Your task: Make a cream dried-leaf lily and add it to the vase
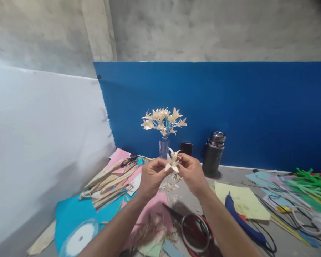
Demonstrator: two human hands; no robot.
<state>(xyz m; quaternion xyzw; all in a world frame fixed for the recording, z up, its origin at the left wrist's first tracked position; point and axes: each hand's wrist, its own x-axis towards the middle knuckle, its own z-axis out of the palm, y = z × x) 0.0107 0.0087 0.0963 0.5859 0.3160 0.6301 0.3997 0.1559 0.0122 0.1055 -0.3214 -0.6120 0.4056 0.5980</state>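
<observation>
A cream artificial flower (172, 162) with pointed petals is held up between my two hands, over the middle of the table. My left hand (153, 175) pinches it from the left, thumb and fingers closed at the petals. From the other side my right hand (192, 172) is closed on it too, fingertips at the right petals. Any stem below the bloom is hard to make out. Just behind stands a clear bottle (164, 147) holding a bunch of similar cream flowers (163, 119) on blue stems.
Dried husk strips (115, 182) lie on pink and blue paper at left. Scissors (180, 217) and a tape roll (195, 232) are near the front. At right are a blue glue gun (239, 219), yellow paper (242, 200), green pipe cleaners (309, 185); a dark flask (214, 155) stands behind.
</observation>
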